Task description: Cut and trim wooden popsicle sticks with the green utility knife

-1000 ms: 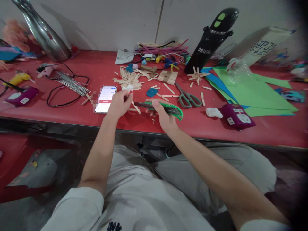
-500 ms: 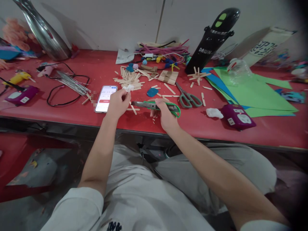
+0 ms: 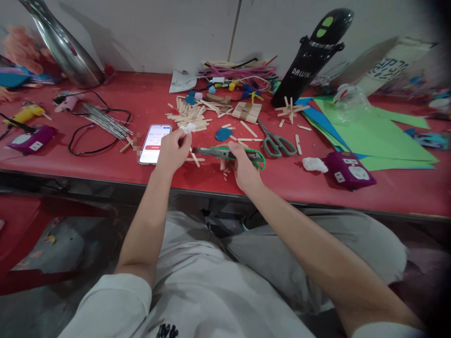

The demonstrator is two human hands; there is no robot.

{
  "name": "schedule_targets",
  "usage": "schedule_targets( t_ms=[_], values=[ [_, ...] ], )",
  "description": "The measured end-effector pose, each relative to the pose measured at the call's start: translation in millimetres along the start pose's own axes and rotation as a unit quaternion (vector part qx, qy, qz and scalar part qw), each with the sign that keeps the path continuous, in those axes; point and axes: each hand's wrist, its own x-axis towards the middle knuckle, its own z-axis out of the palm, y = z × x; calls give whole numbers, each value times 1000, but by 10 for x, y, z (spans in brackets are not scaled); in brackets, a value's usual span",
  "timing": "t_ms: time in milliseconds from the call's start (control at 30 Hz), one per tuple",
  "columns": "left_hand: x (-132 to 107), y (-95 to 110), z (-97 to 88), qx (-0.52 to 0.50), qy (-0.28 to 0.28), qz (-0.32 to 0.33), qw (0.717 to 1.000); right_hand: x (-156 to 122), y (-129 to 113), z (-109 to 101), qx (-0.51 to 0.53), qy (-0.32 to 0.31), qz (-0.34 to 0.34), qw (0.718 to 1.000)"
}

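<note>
My right hand (image 3: 246,169) is wrapped round a green box cutter (image 3: 255,156), its blade out and pointing left. The blade tip lies just right of my left hand (image 3: 175,149), whose fingers are pinched together. What they hold is hidden. A white fluffy piece (image 3: 189,127) shows right at the left fingertips; whether it is gripped or lies behind them I cannot tell. Just below the fingers are crossed wooden craft sticks (image 3: 196,160). A lit phone (image 3: 151,143) lies beside the left wrist. Small wood chips (image 3: 225,174) lie under the cutter.
Behind the hands are a heap of craft sticks (image 3: 192,113), a blue disc (image 3: 223,134) and scissors (image 3: 277,144). A white lump (image 3: 314,165) and purple box (image 3: 351,171) stand right, near coloured sheets (image 3: 384,134). A black bottle (image 3: 306,61) leans at the back. Metal wires (image 3: 105,122) lie left.
Both hands and the box cutter stay almost in place. The view has shifted very slightly.
</note>
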Motion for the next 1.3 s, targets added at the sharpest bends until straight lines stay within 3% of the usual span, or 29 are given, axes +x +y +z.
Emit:
schedule_targets(
  t_ms=[400, 767, 967, 1300],
  values=[
    [-3, 12, 1, 6, -4, -6, 1000, 1, -13, 1, -17, -11, 5, 1000],
    [-11, 17, -6, -20, -28, 16, 999, 1, 36, 18, -51, 31, -6, 998],
    [-1, 8, 10, -5, 0, 16, 1000, -35, 28, 17, -71, 48, -15, 996],
    [31, -49, 6, 10, 42, -33, 999, 76, 11, 0, 43, 83, -12, 996]
  ],
)
